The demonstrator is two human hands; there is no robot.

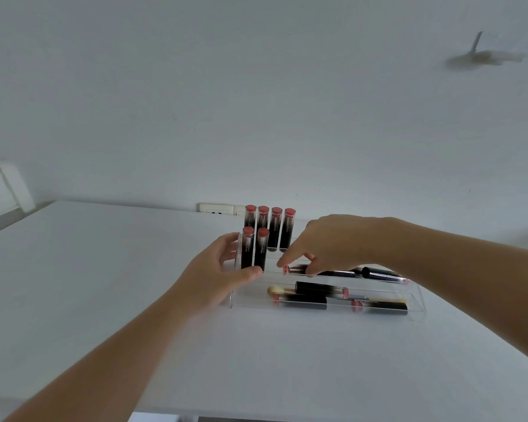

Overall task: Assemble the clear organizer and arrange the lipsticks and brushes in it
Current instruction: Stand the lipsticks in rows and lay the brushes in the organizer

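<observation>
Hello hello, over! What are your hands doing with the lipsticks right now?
Left hand steadying the two front standing lipsticks. Right hand pinching a lying lipstick in the clear organizer. Nothing in the way. Over.

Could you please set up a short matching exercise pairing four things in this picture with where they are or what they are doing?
Things:
1. left hand
2. right hand
3. back row of four lipsticks
4. brush

States:
A. lying in the front tray of the clear organizer
B. standing upright on the rear tier
C. pinching a lipstick lying flat
D. resting at the organizer's left end, beside two upright lipsticks

Pairs: 1-D, 2-C, 3-B, 4-A
</observation>
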